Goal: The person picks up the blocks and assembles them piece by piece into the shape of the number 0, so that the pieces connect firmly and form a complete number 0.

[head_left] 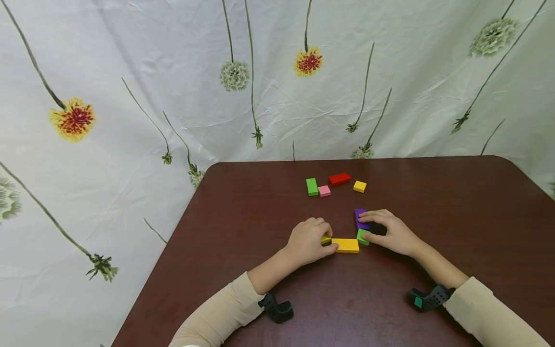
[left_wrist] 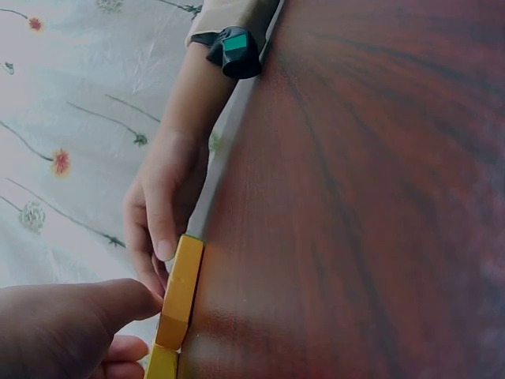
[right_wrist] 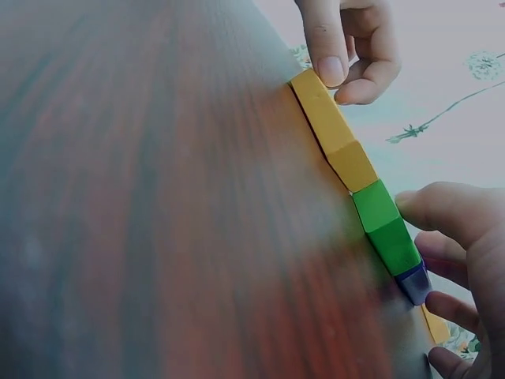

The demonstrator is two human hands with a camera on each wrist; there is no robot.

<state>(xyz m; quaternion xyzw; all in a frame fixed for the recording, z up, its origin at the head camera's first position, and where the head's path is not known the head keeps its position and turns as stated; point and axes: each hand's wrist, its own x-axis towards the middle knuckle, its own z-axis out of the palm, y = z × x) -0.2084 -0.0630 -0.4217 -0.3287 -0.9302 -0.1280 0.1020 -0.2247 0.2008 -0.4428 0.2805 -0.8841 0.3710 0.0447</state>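
My left hand (head_left: pixel 311 239) curls its fingers around a small yellow block (head_left: pixel 325 239), mostly hidden by them. Its thumb touches the left end of a long orange-yellow block (head_left: pixel 348 246), which lies across the table in front of me. At that block's right end sits a small green block (head_left: pixel 363 236), with a purple block (head_left: pixel 361 219) just beyond it. My right hand (head_left: pixel 392 232) rests its thumb against the green block while its fingers reach over the purple one. In the right wrist view the orange-yellow block (right_wrist: pixel 333 118) and green block (right_wrist: pixel 387 225) stand end to end.
Farther back on the brown table (head_left: pixel 455 207) lie a green block (head_left: pixel 311 187), a pink block (head_left: pixel 324 191), a red block (head_left: pixel 339 179) and a small yellow block (head_left: pixel 360 186). A flower-printed white cloth (head_left: pixel 277 106) hangs behind the table's far edge.
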